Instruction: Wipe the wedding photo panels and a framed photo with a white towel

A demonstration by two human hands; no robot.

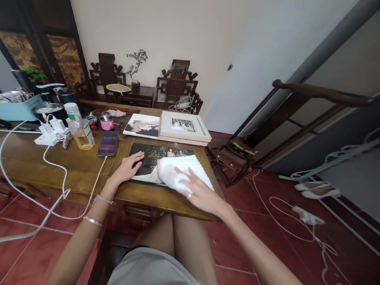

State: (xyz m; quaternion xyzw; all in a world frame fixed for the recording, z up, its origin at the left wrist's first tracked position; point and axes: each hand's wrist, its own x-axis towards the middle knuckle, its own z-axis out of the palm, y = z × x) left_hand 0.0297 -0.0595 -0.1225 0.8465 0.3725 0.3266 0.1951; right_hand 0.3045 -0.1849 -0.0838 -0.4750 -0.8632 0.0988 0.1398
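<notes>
A dark wedding photo panel [152, 158] lies flat near the front edge of the wooden table; it shows figures and a long pale dress. My left hand [130, 165] rests on its left edge, palm down, fingers extended. A white cloth [193, 165] is spread and bunched over the right part of the panel and hides much of it. With fingers bent against this cloth, my right hand [191, 190] grips and presses it onto the surface. A white photo box with a framed picture [184, 125] sits just behind, beside another photo album [142, 125].
Left of the panel lie a phone [108, 144] on a white charging cable, a bottle of yellowish liquid [81, 128], a pink cup [106, 122] and a power strip [50, 133]. A wooden chair [239, 152] holding a brown bag stands right of the table [163, 204].
</notes>
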